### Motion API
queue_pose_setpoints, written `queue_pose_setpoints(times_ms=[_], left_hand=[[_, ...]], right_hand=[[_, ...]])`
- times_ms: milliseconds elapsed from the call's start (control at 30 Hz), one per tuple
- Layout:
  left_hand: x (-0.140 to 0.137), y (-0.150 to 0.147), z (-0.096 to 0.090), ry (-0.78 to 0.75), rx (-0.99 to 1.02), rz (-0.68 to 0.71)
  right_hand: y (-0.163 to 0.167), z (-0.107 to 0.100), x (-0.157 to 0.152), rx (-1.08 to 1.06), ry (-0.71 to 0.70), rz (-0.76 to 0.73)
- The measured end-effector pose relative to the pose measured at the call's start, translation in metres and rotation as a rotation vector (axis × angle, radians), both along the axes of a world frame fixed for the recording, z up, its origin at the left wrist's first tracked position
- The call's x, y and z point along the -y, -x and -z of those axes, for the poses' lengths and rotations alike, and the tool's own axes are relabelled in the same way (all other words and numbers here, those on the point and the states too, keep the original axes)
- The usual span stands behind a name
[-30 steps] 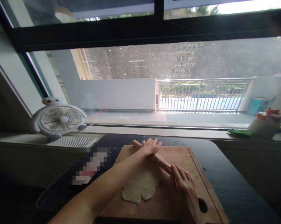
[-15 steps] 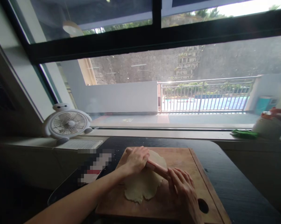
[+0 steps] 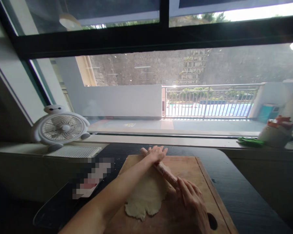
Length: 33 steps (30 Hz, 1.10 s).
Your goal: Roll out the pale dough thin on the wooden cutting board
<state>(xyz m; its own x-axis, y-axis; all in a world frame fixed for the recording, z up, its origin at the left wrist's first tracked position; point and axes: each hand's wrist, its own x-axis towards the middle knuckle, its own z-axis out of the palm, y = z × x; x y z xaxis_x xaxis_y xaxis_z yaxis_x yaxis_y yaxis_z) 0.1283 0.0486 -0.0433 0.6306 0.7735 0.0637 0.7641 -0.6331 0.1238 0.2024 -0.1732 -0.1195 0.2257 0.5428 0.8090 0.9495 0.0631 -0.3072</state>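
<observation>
A flat sheet of pale dough (image 3: 146, 198) lies on a wooden cutting board (image 3: 195, 172) on the dark table. Across its far edge lies a thin rolling pin (image 3: 164, 170), slanted from far left to near right. My left hand (image 3: 157, 153) presses on the pin's far end with the fingers stretched flat. My right hand (image 3: 191, 203) rests palm down on the pin's near end, covering it. My left forearm crosses over part of the dough.
A small white desk fan (image 3: 61, 126) stands on the sill at the left beside a white grille (image 3: 74, 151). A blurred-out object (image 3: 93, 177) lies left of the board. A white container (image 3: 274, 133) and green cloth (image 3: 250, 141) sit at the right. The board has a hole (image 3: 211, 221).
The rolling pin and my left hand have moved away from me toward the dough's far edge, after being pulled nearer half a second ago. My left fingers have flattened out.
</observation>
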Motion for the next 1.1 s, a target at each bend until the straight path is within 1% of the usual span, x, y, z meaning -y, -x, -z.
queue_pose_setpoints(times_ms=[67,100,167,233,300,367,400,467,500,567,633,700,767,833,900,967,1000,1100], left_hand=[[-0.002,-0.004,0.001,-0.013,0.016,-0.037],[0.0,-0.001,0.001,-0.024,0.024,-0.039],[0.011,0.016,0.0,-0.05,0.035,-0.009],[0.029,0.044,-0.001,-0.079,0.037,0.026],[0.052,0.078,0.001,-0.128,0.056,0.03],[0.075,0.112,0.005,-0.211,0.123,0.052],[0.085,0.126,0.007,-0.229,0.135,0.078],[0.098,0.146,0.01,-0.251,0.139,0.105],[0.102,0.15,0.011,-0.249,0.129,0.118],[0.103,0.145,0.011,-0.235,0.109,0.137],[0.095,0.124,0.008,-0.208,0.105,0.14],[0.081,0.094,0.004,-0.164,0.105,0.129],[0.065,0.06,0.0,-0.078,0.064,0.123],[0.048,0.029,-0.003,0.013,0.027,0.068],[0.036,0.006,-0.003,0.042,0.028,0.006],[0.031,-0.005,-0.002,0.025,0.051,-0.049],[0.032,-0.006,-0.002,0.006,0.067,-0.07],[0.046,0.007,-0.001,-0.059,0.12,-0.096]], right_hand=[[0.0,0.001,0.0,0.005,0.006,0.003],[0.0,0.001,0.0,0.013,0.006,-0.01],[0.002,-0.001,0.0,0.037,0.0,-0.052],[0.004,-0.003,0.001,0.057,-0.015,-0.084],[0.005,-0.005,0.001,0.06,-0.041,-0.087],[0.006,-0.007,0.002,0.05,-0.063,-0.084],[0.006,-0.007,0.002,0.044,-0.068,-0.087],[0.006,-0.008,0.002,0.033,-0.065,-0.096],[0.006,-0.008,0.002,0.03,-0.063,-0.099],[0.005,-0.005,0.001,0.026,-0.06,-0.096],[0.004,-0.002,-0.001,0.021,-0.059,-0.092],[0.002,0.002,-0.002,0.016,-0.056,-0.09],[0.0,0.004,-0.002,0.008,-0.043,-0.075],[-0.001,0.003,-0.001,-0.002,-0.017,-0.052],[-0.001,-0.001,0.002,-0.001,0.011,-0.032],[0.0,-0.009,0.005,0.014,0.03,-0.027],[0.0,-0.014,0.007,0.029,0.043,-0.039],[0.001,-0.024,0.012,0.109,0.119,-0.101]])
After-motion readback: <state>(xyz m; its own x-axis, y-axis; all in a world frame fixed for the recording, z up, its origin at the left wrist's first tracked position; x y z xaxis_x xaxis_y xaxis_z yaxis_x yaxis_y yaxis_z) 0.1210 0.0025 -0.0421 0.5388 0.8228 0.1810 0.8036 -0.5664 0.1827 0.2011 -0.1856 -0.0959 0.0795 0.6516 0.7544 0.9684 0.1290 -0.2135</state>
